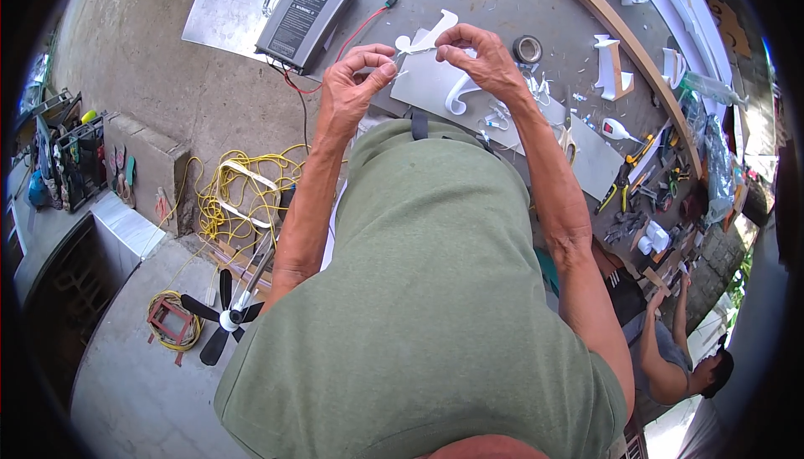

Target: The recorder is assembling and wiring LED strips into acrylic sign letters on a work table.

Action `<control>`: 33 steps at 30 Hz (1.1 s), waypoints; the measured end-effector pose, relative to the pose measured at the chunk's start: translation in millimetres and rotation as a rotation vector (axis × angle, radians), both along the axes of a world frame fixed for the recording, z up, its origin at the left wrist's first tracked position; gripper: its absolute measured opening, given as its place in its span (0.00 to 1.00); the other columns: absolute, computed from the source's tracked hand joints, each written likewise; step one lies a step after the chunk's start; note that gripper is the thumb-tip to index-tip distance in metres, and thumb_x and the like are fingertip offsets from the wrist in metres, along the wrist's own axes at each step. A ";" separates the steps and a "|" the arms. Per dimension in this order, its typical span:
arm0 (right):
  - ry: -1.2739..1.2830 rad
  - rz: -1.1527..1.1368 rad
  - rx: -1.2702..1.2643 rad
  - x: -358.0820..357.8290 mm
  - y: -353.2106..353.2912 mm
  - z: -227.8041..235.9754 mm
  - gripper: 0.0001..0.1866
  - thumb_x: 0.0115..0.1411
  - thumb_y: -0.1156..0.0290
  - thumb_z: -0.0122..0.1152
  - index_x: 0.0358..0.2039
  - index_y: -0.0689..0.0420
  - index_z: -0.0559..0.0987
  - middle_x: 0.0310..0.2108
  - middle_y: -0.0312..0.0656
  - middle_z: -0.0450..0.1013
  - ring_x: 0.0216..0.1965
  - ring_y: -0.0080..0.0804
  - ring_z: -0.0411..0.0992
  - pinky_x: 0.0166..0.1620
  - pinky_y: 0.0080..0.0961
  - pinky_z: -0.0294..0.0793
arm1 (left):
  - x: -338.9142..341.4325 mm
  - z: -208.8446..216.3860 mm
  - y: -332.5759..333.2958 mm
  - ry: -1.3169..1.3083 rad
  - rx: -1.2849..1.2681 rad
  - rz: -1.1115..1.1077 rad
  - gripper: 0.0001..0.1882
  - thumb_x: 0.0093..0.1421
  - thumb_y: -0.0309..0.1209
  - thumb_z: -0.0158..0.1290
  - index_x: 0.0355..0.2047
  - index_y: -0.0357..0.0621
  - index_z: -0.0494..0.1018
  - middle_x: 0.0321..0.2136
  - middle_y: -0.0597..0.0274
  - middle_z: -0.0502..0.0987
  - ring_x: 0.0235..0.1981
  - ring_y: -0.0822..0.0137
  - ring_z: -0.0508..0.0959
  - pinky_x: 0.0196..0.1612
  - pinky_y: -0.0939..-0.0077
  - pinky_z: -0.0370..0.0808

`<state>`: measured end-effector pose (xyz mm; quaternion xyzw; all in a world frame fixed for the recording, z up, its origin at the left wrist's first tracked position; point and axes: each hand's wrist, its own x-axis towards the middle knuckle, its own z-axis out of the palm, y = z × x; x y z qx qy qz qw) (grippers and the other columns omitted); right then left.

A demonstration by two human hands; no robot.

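Note:
A white curved piece (430, 36), shaped like part of a cut-out letter, lies between my hands over a flat grey-white board (419, 84). My left hand (356, 82) is closed in a pinch at the piece's left end. Something thin and pale shows by its fingertips, too small to name. My right hand (481, 59) also pinches, with its fingertips at the piece's right edge; what they grip is hidden. Below the right wrist, a second white curved piece (455, 95) rests on the board.
A grey power supply box (308, 15) with red and black leads stands at the far left of the table. Black tape (527, 49), a white bottle (615, 129) and pliers (621, 184) lie rightward. A tangled yellow cord (239, 195) is left; another person (670, 350) sits lower right.

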<state>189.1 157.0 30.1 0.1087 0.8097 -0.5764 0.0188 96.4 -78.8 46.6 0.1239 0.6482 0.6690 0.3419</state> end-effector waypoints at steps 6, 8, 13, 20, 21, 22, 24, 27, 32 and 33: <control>-0.031 -0.245 -0.408 27.6 -12.6 42.9 0.11 0.65 0.70 0.62 0.44 0.62 0.80 0.35 0.40 0.80 0.39 0.23 0.76 0.44 0.20 0.74 | -2.5 37.8 10.1 0.494 0.005 -0.226 0.08 0.55 0.34 0.67 0.32 0.44 0.84 0.57 0.55 0.74 0.59 0.60 0.71 0.60 0.61 0.68; -0.021 -0.275 -0.436 34.3 -15.5 55.9 0.11 0.65 0.70 0.62 0.44 0.63 0.81 0.35 0.41 0.81 0.40 0.23 0.77 0.45 0.20 0.75 | 1.5 47.8 18.0 0.515 0.011 -0.264 0.08 0.54 0.34 0.67 0.32 0.45 0.84 0.57 0.56 0.75 0.60 0.59 0.70 0.61 0.60 0.67; 0.045 -0.266 -0.497 50.0 -17.1 72.8 0.13 0.65 0.70 0.62 0.47 0.63 0.81 0.35 0.41 0.81 0.40 0.23 0.77 0.45 0.20 0.75 | 0.4 48.1 26.9 0.401 0.081 -0.407 0.08 0.54 0.34 0.67 0.31 0.45 0.84 0.54 0.55 0.77 0.61 0.60 0.70 0.65 0.57 0.62; -0.012 -0.198 -0.405 66.7 -19.8 78.2 0.14 0.65 0.68 0.61 0.47 0.63 0.82 0.34 0.37 0.80 0.36 0.20 0.75 0.41 0.21 0.74 | 9.3 45.5 28.2 0.295 0.105 -0.447 0.07 0.55 0.30 0.66 0.32 0.41 0.83 0.42 0.57 0.81 0.50 0.64 0.77 0.57 0.64 0.69; -0.010 -0.205 -0.407 69.3 -20.5 78.7 0.14 0.65 0.68 0.61 0.47 0.63 0.82 0.34 0.37 0.80 0.36 0.20 0.75 0.41 0.21 0.74 | 11.3 46.2 27.7 0.188 0.128 -0.435 0.08 0.55 0.31 0.66 0.32 0.40 0.82 0.39 0.58 0.82 0.46 0.65 0.78 0.54 0.67 0.71; -0.031 -0.193 -0.392 71.4 -20.5 79.6 0.14 0.65 0.68 0.61 0.46 0.63 0.82 0.34 0.37 0.80 0.36 0.20 0.75 0.42 0.21 0.74 | 12.5 45.1 26.7 0.189 0.127 -0.440 0.08 0.55 0.31 0.66 0.32 0.40 0.82 0.39 0.58 0.82 0.46 0.65 0.78 0.54 0.67 0.71; -0.050 -0.183 -0.379 75.2 -23.4 80.0 0.14 0.65 0.68 0.62 0.46 0.63 0.82 0.34 0.37 0.80 0.36 0.21 0.75 0.42 0.21 0.74 | 15.0 42.1 24.1 0.157 0.115 -0.450 0.07 0.56 0.29 0.66 0.33 0.40 0.82 0.39 0.56 0.82 0.44 0.67 0.79 0.52 0.68 0.72; -0.060 -0.228 -0.491 79.9 -27.8 77.4 0.14 0.64 0.67 0.63 0.45 0.63 0.82 0.33 0.38 0.80 0.37 0.22 0.76 0.43 0.21 0.75 | 15.5 44.3 22.6 0.076 0.110 -0.496 0.06 0.57 0.27 0.64 0.34 0.38 0.82 0.43 0.53 0.79 0.45 0.69 0.77 0.50 0.71 0.72; -0.071 -0.196 -0.416 80.9 -26.9 76.2 0.12 0.63 0.68 0.64 0.42 0.63 0.82 0.33 0.39 0.80 0.37 0.22 0.76 0.44 0.22 0.76 | 17.9 49.8 22.0 -0.058 0.094 -0.493 0.07 0.58 0.28 0.63 0.34 0.37 0.81 0.45 0.51 0.79 0.45 0.69 0.78 0.50 0.72 0.73; -0.071 -0.196 -0.417 81.8 -27.4 75.7 0.12 0.63 0.68 0.64 0.42 0.63 0.82 0.33 0.39 0.80 0.37 0.22 0.76 0.44 0.22 0.76 | 18.1 49.9 21.4 -0.102 0.092 -0.490 0.07 0.59 0.28 0.63 0.34 0.37 0.81 0.46 0.49 0.80 0.46 0.68 0.78 0.50 0.72 0.73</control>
